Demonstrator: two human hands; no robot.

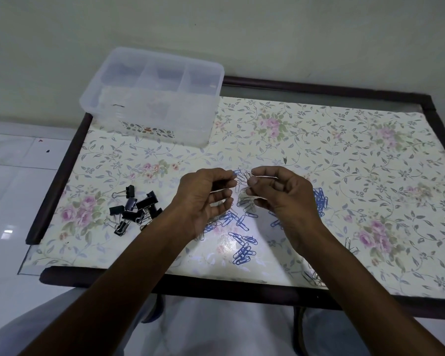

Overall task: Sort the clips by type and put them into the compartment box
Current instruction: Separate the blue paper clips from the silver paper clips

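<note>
Both hands hover mid-bench, the left hand (206, 194) and right hand (280, 194) each with a grip pinching one tangle of paper clips (243, 179), blue and silver linked together. Pulling them apart gently, one clip at a time, should work best. Binder clips (134, 209) lie by the left edge; the box (152, 98) sits at the far left corner.

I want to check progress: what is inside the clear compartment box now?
The compartment box has translucent walls. Dark blurred shapes show in its three far compartments, possibly binder clips. One thin dark clip-like item shows near the front left. The rest is too cloudy to tell.
</note>
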